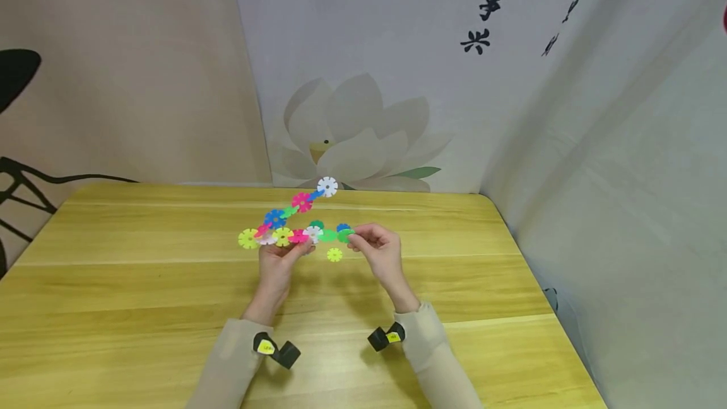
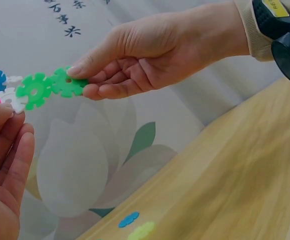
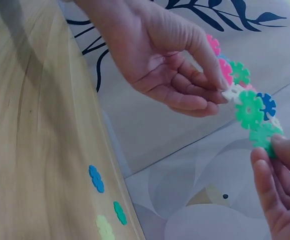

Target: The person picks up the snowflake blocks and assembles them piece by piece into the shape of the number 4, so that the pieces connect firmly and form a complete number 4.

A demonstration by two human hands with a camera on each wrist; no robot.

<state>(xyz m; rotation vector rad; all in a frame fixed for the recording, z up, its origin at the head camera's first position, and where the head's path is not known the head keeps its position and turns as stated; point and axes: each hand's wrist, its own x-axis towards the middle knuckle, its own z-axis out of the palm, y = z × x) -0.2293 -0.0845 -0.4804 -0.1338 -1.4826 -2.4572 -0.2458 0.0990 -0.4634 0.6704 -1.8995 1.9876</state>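
Observation:
A chain of joined notched discs in several colours is held up above the wooden table, with a white disc (image 1: 327,187) at its far end and a yellow one (image 1: 248,238) at its left bend. The left hand (image 1: 276,273) pinches the chain near a white disc (image 2: 10,99). Between thumb and fingers, the right hand (image 1: 383,257) pinches the green end disc (image 2: 67,82). Another green disc (image 3: 249,109) sits between the two hands, joined to that end disc.
On the table (image 1: 142,308) lie a loose yellow disc (image 1: 334,255), a blue disc (image 3: 96,179) and a darker green disc (image 3: 120,213). Behind the table hangs a curtain (image 1: 363,49) with a flower print. A black chair part (image 1: 25,191) stands at the left.

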